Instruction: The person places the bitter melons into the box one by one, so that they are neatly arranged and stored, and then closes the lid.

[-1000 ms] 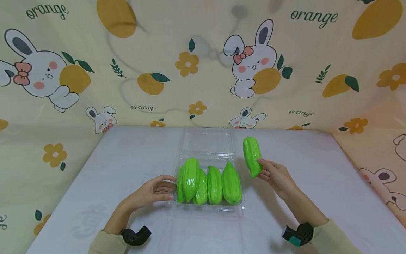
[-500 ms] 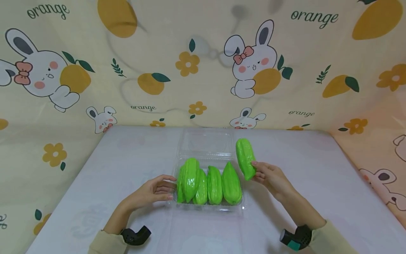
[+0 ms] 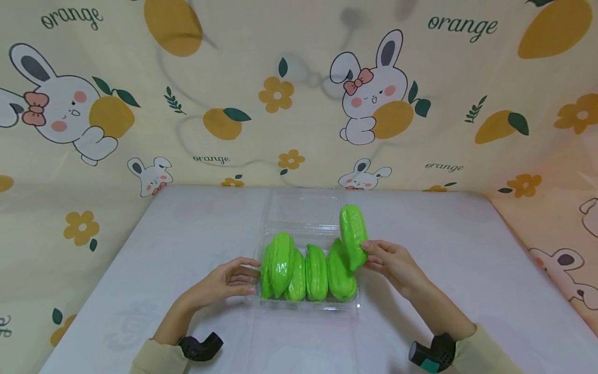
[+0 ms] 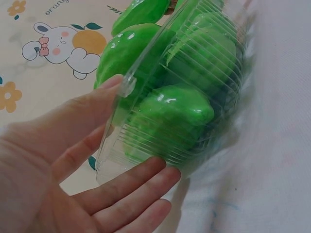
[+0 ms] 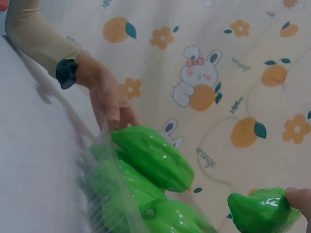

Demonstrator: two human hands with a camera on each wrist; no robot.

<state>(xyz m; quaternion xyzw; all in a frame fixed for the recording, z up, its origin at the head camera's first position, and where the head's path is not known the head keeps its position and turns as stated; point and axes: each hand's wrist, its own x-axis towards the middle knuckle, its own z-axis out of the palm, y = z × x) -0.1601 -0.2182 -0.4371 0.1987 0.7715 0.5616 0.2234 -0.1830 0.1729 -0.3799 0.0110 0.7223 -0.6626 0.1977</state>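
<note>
The right hand [image 3: 390, 261] pinches a green gourd [image 3: 352, 236] by its lower end, long axis near upright, tipped slightly left — held over the right edge of the clear plastic box [image 3: 308, 304], just above the rightmost gourd inside. The left hand [image 3: 224, 283], fingers straight, rests against the box's left wall on the bench [image 3: 187, 234]. How many gourds lie stacked at the left is hard to tell; the box's open lid barely shows.
</note>
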